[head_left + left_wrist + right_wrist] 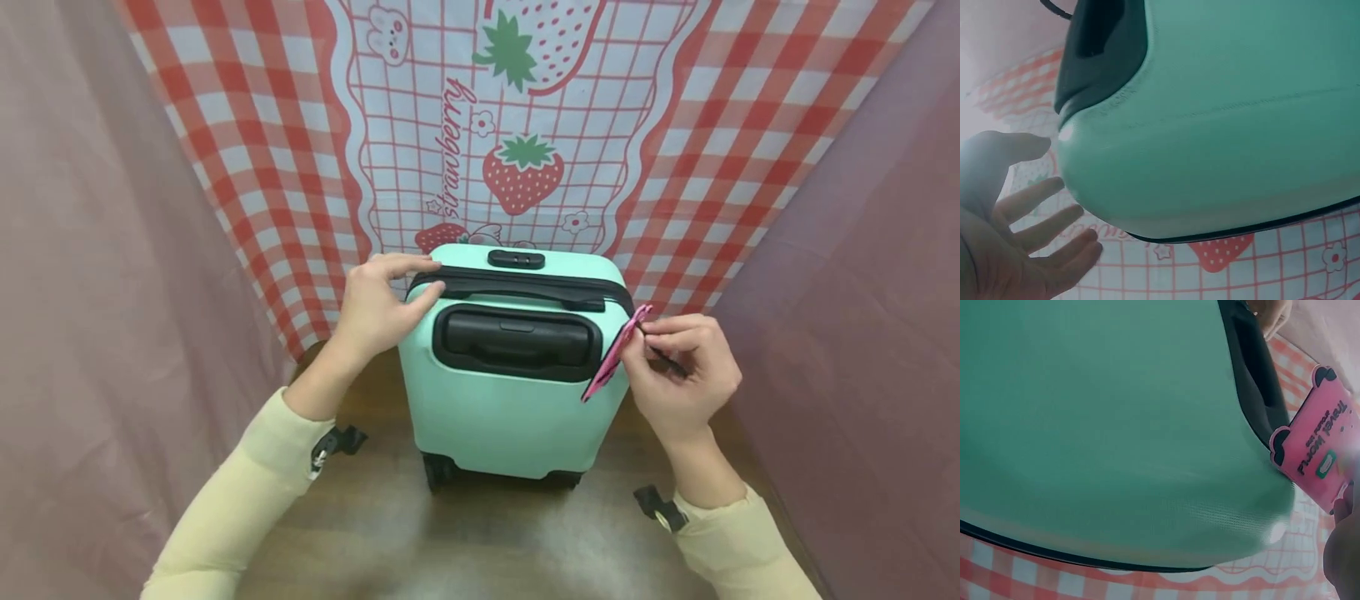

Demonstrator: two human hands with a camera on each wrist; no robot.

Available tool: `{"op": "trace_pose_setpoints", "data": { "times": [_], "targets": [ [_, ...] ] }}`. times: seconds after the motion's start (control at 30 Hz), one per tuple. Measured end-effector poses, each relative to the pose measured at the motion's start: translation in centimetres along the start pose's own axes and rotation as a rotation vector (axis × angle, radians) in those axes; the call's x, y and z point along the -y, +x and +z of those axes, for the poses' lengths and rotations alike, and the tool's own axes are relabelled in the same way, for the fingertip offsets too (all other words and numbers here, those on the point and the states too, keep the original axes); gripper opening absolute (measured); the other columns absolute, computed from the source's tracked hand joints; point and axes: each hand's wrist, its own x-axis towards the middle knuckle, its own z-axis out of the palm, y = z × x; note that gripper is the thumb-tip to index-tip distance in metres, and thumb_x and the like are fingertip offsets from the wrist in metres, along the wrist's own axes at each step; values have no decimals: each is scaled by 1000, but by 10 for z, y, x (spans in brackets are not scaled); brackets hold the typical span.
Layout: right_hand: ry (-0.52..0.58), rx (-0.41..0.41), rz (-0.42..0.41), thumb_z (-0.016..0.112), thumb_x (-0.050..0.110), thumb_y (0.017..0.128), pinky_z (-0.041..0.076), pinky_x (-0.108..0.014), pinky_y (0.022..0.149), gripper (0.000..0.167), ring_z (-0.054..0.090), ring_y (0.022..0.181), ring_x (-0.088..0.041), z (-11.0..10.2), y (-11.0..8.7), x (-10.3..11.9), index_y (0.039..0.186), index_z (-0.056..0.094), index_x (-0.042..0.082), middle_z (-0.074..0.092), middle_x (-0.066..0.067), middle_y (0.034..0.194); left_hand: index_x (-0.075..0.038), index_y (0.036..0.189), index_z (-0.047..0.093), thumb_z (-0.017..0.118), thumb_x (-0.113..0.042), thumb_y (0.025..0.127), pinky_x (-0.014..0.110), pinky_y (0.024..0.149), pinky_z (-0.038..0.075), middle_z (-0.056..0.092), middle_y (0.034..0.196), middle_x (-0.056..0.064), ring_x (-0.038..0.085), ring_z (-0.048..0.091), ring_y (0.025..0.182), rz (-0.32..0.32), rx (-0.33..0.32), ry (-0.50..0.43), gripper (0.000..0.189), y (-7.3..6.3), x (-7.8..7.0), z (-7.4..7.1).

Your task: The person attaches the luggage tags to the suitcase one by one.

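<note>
At right of centre in the head view, we see the right hand (682, 367) pinching a pink luggage tag (615, 354) between thumb and fingertips, its black strap (666, 362) lying along the palm. In the right wrist view we read "Travel World" on the tag, at the right edge. Left of centre, the left hand (378, 304) has its thumb and fingers spread at the top corner of a mint-green suitcase (510, 425); we cannot tell how firmly they touch it.

We find the suitcase upright in the middle of the frame, the tag beside its upper right corner. Its smooth shell carries a black combination lock (516, 259), a black carry handle (525, 289) and a recessed pull handle (517, 337). Below, we see black wheels (437, 473) on a brown, wood-look floor (480, 550), with pale glare at lower centre.

Pale yellow sleeves (247, 475) come in from the lower left and lower right. Behind the suitcase, we see a red-and-white checked cloth (270, 108) filling the upper frame, printed with strawberries. Dull pink curtains (112, 250) flank us along the left and right edges.
</note>
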Motion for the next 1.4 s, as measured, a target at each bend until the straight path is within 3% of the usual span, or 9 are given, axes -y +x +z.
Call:
{"op": "trace_pose_setpoints", "data": {
  "times": [0.13,0.2,0.33,0.47,0.7,0.8,0.93,1.2,1.4],
  "targets": [
    [-22,66,-36,79,6,78,46,-6,68,29,65,68,-11,-2,-10,-8,67,59,-12,62,-28,69,-14,139,73,81,-31,95,53,104,57,67,147,13,35,64,133,-94,113,44,48,1,6,5],
    [-31,86,-58,80,8,80,45,-6,69,30,64,67,-17,-2,-13,-11,67,60,-11,62,-28,69,-16,141,71,80,-32,96,45,84,62,66,149,13,30,74,100,-119,137,55,49,1,9,6],
    [-54,92,-68,79,8,79,50,-8,74,29,63,66,-28,3,-8,-12,68,60,-11,62,-28,70,-19,141,71,77,-36,97,31,47,37,78,90,12,20,40,45,-162,159,63,48,0,13,8],
    [-123,103,-75,76,5,77,51,-12,83,22,60,72,-39,9,-1,-14,69,61,-10,63,-27,73,-21,139,73,77,-39,97,29,43,31,41,49,3,20,33,40,-194,169,67,46,1,12,7],
    [-224,300,-124,75,15,84,52,-14,102,28,69,91,-44,6,0,-25,73,63,-7,66,-25,78,-22,133,77,78,-40,97,29,43,32,55,56,10,20,33,40,-182,127,90,41,2,10,8],
    [-180,427,-169,74,21,93,52,-13,103,35,74,90,-43,2,-3,-26,74,63,-6,66,-22,77,-22,130,79,79,-41,96,29,43,30,77,90,15,18,31,40,-171,108,108,39,0,10,8],
    [-79,584,-253,71,25,101,52,-14,102,40,76,88,-39,0,-5,-27,74,63,-4,68,-18,79,-23,128,80,79,-42,96,29,43,30,77,129,12,17,30,41,-167,98,128,38,-3,12,9],
    [-14,862,-352,65,24,105,65,-31,79,31,77,92,-27,-2,-1,-30,83,65,2,73,-11,91,-21,128,80,80,-39,95,30,46,33,77,131,11,20,60,59,-124,80,145,37,-7,14,13],
    [-74,946,-270,65,21,104,66,-32,82,22,75,97,-24,3,3,-30,94,65,2,72,-11,103,-19,127,80,80,-37,95,29,44,30,82,103,14,14,32,39,-99,66,128,36,-4,14,13]
  ]
}}
